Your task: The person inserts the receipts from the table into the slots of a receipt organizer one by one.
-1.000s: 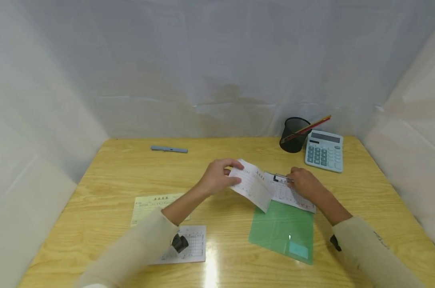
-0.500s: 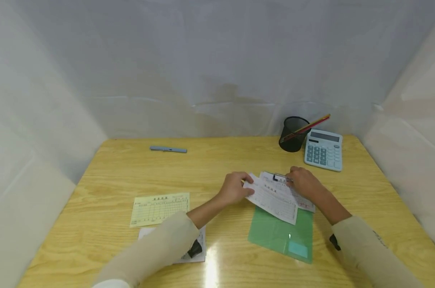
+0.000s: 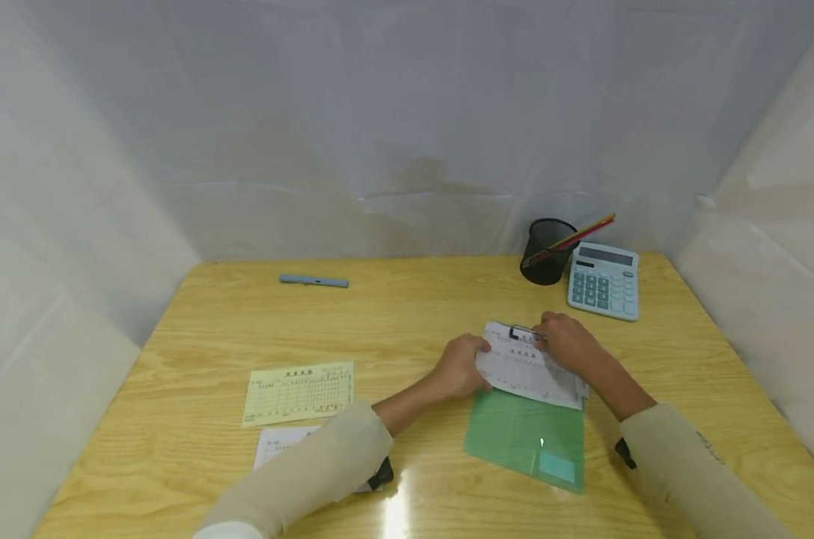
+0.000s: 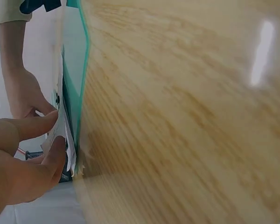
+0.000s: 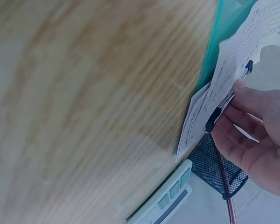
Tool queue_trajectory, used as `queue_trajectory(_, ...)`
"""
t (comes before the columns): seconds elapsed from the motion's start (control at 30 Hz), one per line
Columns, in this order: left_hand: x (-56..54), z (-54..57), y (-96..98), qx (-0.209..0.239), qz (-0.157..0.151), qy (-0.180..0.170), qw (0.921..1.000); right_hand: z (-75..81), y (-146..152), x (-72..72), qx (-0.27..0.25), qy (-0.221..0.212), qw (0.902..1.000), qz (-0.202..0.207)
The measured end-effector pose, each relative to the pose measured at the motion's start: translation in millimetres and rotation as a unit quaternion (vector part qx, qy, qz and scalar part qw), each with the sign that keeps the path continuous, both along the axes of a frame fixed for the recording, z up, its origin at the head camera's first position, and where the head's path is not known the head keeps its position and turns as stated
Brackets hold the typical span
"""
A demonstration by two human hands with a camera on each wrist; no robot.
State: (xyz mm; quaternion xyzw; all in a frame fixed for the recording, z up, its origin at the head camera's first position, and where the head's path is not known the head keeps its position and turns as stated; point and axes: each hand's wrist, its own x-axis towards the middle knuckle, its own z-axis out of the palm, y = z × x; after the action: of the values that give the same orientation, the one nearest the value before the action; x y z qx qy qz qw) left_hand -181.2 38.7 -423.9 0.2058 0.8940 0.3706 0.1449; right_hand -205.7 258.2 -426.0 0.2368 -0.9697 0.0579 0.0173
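Note:
A green clipboard (image 3: 508, 427) lies right of centre with printed white forms on its upper half. My right hand (image 3: 568, 343) pinches the metal clip (image 3: 524, 333) at its top; in the right wrist view the thumb and fingers close on the clip (image 5: 226, 100). My left hand (image 3: 459, 367) holds the left edge of a white form (image 3: 531, 378), which lies over another form beneath the clip. In the left wrist view, thumb and finger of that hand (image 4: 32, 154) grip the paper near the clipboard's edge. Whether the clip bears on the upper form is hard to see.
A yellow form (image 3: 298, 389) and white forms (image 3: 279, 442) lie at left, partly under the left sleeve. A blue-grey pen (image 3: 313, 281) rests at the back. A black mesh pen cup (image 3: 545, 258) with pencils stands beside a light blue calculator (image 3: 604, 284).
My left hand has moved right and slightly down, bringing the white form flat over the other form on the clipboard. My right hand has stayed on the clip.

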Motion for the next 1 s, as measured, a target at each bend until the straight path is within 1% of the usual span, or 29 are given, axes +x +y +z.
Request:
queue_trajectory(0.07,-0.2,-2.1,1.4,-0.006,-0.008,0.01,0.9999,-0.4,-0.5,-0.7,0.002,0.002,1.0,0.001)
queue_trajectory(0.17,-0.4,-4.8,2.8,-0.002,-0.017,0.02,0.9997,-1.4,-1.2,-1.3,0.001,0.006,1.0,0.0)
queue_trajectory(0.3,-0.5,-8.2,4.6,-0.007,-0.027,0.018,0.9994,-2.4,-1.7,-0.6,-0.003,0.004,1.0,-0.003)
queue_trajectory(0.37,-0.7,-9.6,5.9,-0.016,-0.031,0.02,0.9992,-2.5,-1.5,0.0,-0.006,0.005,1.0,-0.002)
queue_trajectory(0.63,-3.9,-11.2,10.3,-0.032,-0.024,0.028,0.9988,-2.3,-1.4,2.1,-0.002,0.026,0.9996,0.009)
queue_trajectory(0.87,-5.5,-10.1,10.7,-0.033,-0.02,0.018,0.9991,-3.9,-1.4,2.5,0.007,0.04,0.9991,0.012)
queue_trajectory(1.0,-6.4,-10.6,10.8,-0.035,-0.022,0.02,0.9989,-5.1,-1.3,2.8,0.008,0.047,0.9988,0.015)
